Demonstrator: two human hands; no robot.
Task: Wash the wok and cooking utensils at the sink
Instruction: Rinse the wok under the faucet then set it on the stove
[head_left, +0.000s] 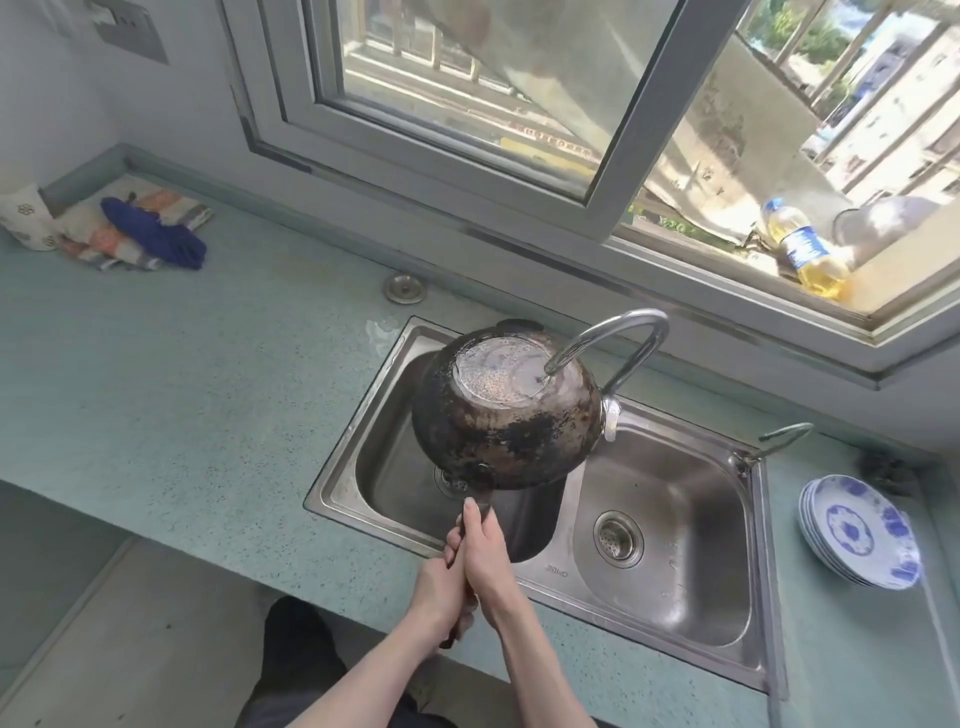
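A blackened wok (506, 421) is held upside down over the left basin of a steel double sink (670, 540), its scorched underside facing up. Water from the curved tap (618, 338) runs onto its flat shiny base. Both hands grip the wok's dark handle near the sink's front edge. My right hand (485, 545) is further up the handle, thumb along its top. My left hand (439, 590) holds the lower end just behind it. The wok's inside is hidden.
A stack of blue-and-white plates (860, 532) sits on the counter right of the sink. A second small tap (779, 441) stands behind the right basin. Folded cloths (150, 231) and a cup lie far left. An oil bottle (802, 249) stands on the window sill.
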